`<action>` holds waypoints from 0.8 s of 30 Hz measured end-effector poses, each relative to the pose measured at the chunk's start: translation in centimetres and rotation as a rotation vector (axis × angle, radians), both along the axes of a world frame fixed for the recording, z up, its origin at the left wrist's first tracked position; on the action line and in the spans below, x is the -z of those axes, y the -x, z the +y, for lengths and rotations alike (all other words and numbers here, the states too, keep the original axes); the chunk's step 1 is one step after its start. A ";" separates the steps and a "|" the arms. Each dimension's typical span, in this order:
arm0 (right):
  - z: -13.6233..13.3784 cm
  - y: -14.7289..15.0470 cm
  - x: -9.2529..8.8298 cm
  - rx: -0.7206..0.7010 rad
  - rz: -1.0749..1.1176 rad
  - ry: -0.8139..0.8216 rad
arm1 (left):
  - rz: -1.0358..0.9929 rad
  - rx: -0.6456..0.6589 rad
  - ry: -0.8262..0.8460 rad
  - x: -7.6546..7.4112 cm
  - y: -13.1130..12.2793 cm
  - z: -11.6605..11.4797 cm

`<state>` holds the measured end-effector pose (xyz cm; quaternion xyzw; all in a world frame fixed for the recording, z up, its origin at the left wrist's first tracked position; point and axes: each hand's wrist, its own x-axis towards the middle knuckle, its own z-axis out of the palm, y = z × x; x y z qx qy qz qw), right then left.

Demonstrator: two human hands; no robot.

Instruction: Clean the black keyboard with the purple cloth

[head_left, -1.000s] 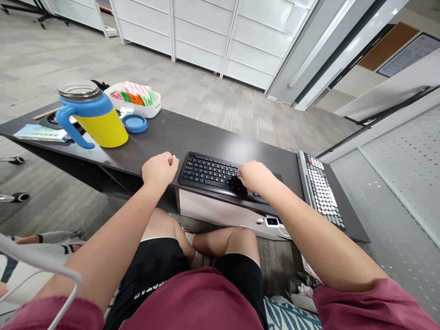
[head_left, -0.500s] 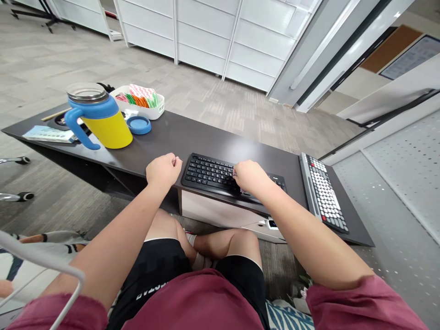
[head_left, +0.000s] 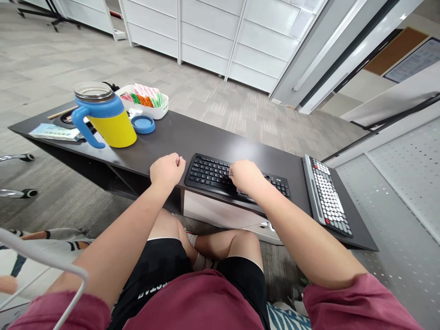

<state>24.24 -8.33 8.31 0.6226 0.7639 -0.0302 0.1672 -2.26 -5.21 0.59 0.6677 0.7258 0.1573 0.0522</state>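
Where a flat black keyboard with square keys lies, the right hand curls over its middle, fingertips hidden, so whether it grips anything I cannot tell. Left of that grip, just beside the keyboard's end, the left hand makes a closed fist. Well right lies a grey keyboard with rounded white keys; far left stands a yellow cylindrical mug, blue-handled and metal-rimmed. A smooth dark desktop bears both keyboards and mug.
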 end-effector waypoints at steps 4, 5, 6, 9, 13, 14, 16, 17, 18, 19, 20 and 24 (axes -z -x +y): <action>0.3 0.8 0.1 -0.010 -0.003 0.008 | -0.009 0.006 -0.004 0.0 0.0 -0.1; 0.4 1.0 0.1 -0.009 0.006 0.007 | -0.011 0.008 -0.007 0.1 0.0 -0.1; 0.5 1.2 0.1 -0.009 0.017 0.003 | -0.012 0.008 -0.011 0.1 0.0 -0.1; 0.7 1.8 0.2 -0.009 0.038 -0.009 | -0.013 0.010 -0.026 0.3 0.0 -0.2; 1.1 2.6 0.2 0.003 0.079 0.005 | -0.015 0.014 -0.032 0.3 0.0 -0.2; 1.3 2.8 0.2 0.002 0.081 0.004 | -0.017 0.010 -0.025 0.3 -0.1 -0.2; 1.5 3.2 0.2 0.001 0.075 0.003 | -0.019 0.003 -0.011 0.1 -0.1 -0.3; 1.6 3.4 0.2 0.003 0.078 0.004 | -0.018 0.002 -0.006 0.1 -0.1 -0.3; 1.7 3.6 0.2 0.006 0.088 0.008 | -0.016 0.000 -0.002 0.0 -0.1 -0.4; 1.7 3.8 0.2 0.008 0.101 0.010 | -0.015 -0.001 0.000 0.0 -0.1 -0.4; 1.8 4.0 0.1 0.009 0.113 0.010 | -0.016 0.001 -0.002 0.0 -0.1 -0.4; 1.9 4.7 0.0 0.014 0.111 0.027 | -0.032 0.009 -0.019 0.2 -0.1 -0.4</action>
